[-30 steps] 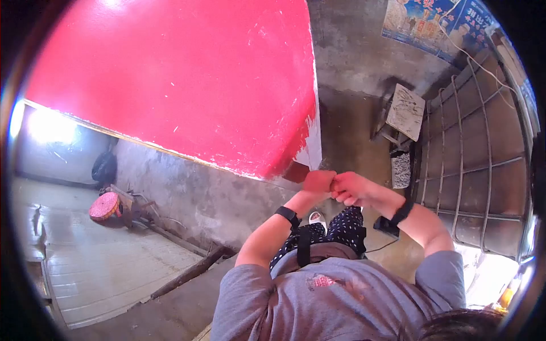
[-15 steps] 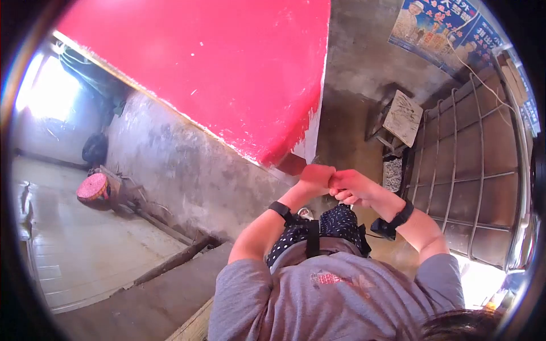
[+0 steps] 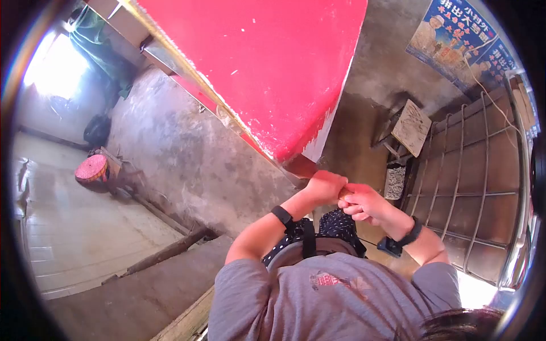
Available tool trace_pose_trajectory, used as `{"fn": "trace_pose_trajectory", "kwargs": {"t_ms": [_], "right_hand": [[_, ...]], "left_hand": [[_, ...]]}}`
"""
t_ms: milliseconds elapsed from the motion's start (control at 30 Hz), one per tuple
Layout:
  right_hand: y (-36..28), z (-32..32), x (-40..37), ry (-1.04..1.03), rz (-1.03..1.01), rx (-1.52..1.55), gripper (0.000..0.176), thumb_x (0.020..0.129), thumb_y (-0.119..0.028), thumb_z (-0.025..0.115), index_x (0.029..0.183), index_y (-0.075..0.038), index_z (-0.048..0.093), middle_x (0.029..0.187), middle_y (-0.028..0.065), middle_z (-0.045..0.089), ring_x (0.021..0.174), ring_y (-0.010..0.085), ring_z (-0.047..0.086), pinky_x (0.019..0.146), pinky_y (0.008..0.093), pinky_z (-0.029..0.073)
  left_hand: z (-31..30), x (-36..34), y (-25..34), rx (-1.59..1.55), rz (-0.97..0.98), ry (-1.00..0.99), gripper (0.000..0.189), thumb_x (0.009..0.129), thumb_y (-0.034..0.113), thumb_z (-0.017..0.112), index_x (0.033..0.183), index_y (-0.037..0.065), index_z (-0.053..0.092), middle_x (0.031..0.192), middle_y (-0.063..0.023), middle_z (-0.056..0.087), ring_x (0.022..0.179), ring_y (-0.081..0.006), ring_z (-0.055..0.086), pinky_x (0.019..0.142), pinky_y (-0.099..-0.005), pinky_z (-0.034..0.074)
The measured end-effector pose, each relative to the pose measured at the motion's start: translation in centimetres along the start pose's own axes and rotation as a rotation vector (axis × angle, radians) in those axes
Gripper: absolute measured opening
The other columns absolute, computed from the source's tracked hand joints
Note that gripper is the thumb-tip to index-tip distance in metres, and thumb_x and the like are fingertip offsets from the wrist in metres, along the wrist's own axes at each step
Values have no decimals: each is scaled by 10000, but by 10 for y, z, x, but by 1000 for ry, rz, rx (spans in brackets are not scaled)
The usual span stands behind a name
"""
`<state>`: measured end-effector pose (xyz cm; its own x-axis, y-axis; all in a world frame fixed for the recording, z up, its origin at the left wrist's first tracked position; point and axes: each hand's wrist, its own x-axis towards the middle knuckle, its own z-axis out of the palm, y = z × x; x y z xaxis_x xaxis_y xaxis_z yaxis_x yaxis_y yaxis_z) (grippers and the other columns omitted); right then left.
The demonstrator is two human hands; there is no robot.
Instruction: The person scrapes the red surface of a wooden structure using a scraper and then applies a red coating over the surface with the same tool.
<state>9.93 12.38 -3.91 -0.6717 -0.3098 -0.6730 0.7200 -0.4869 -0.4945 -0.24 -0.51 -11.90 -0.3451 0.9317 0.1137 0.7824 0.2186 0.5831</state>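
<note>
A large red panel [image 3: 256, 68] with worn, chipped edges fills the upper middle and narrows to a corner near my hands. Just below that corner is my left hand [image 3: 326, 187], its fingers closed and turned away from view. My right hand [image 3: 363, 203] is beside it with curled fingers, close against the left. A small brownish bit shows between the two hands, too small to name. What either hand grips is hidden. Both wrists wear black bands.
A stool with a pink round top [image 3: 91, 168] stands at the left. To the right are a small speckled-top table [image 3: 411, 128], a metal grid [image 3: 460, 182] and a blue poster [image 3: 449, 37] on the wall. A dark wooden beam [image 3: 170, 250] lies lower left.
The view has shifted, and the red panel now looks narrower, with more of its left edge and underside showing. Both hands appear slightly lower and further right, still together.
</note>
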Motion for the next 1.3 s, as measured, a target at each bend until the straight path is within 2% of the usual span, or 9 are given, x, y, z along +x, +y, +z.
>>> {"fn": "trace_pose_trajectory", "kwargs": {"t_ms": [367,433,500,533,800,933,1000,1100,1300], "right_hand": [[39,-20,3,54,-161,-110,180,892,-88,411,1052,-32,474,806,51,533,494,38,372,406,186,356],[30,-20,-12,71,-183,-292,201,875,-125,467,1034,-6,501,835,105,590,540,128,502,476,284,443],[19,-6,-32,238,-462,-1102,239,838,-165,543,983,24,527,845,155,611,670,253,601,610,371,478],[20,-5,-35,256,-600,-1211,276,789,-183,603,940,39,538,860,206,604,811,358,608,703,406,466],[-21,24,-53,363,-731,-1483,254,769,-127,607,982,1,556,832,219,572,782,420,540,679,447,451],[-41,26,-51,303,-760,-1562,290,780,-106,602,1043,10,567,840,203,603,764,338,603,682,390,464],[-49,19,-46,199,-559,-1203,328,788,-83,596,1101,12,568,860,168,640,742,184,615,686,316,466],[-55,15,-32,153,-523,-1173,316,796,-68,589,1102,11,581,846,122,659,745,78,557,679,263,451],[-39,-19,40,156,-444,-1217,291,791,-66,583,1075,-5,602,802,97,657,750,72,557,693,258,450]], "left_hand": [[22,4,-3,72,124,-63,199,677,266,627,713,71,623,654,-126,624,630,-319,628,544,-431,484],[12,4,12,85,86,-82,181,672,248,629,711,72,628,639,-125,621,612,-316,627,535,-432,482],[1,8,24,116,117,-119,154,669,224,639,684,80,588,608,-106,595,601,-315,615,527,-412,481],[-5,10,27,117,113,-111,154,669,224,639,684,80,588,608,-106,595,601,-315,615,527,-412,481],[-35,18,31,-168,130,170,206,655,170,675,764,57,542,689,-140,593,701,-377,588,582,-446,451],[-36,15,35,-153,142,398,215,657,155,682,774,53,533,695,-141,587,709,-375,584,587,-449,444],[-40,13,37,-178,126,456,213,656,164,694,769,62,545,700,-141,589,711,-372,583,591,-444,449],[-27,17,21,-162,73,417,198,663,186,695,772,85,564,703,-131,598,688,-363,587,577,-435,452],[35,17,-46,-148,-26,405,211,707,298,670,767,115,584,691,-126,617,647,-353,604,556,-439,472]]}}
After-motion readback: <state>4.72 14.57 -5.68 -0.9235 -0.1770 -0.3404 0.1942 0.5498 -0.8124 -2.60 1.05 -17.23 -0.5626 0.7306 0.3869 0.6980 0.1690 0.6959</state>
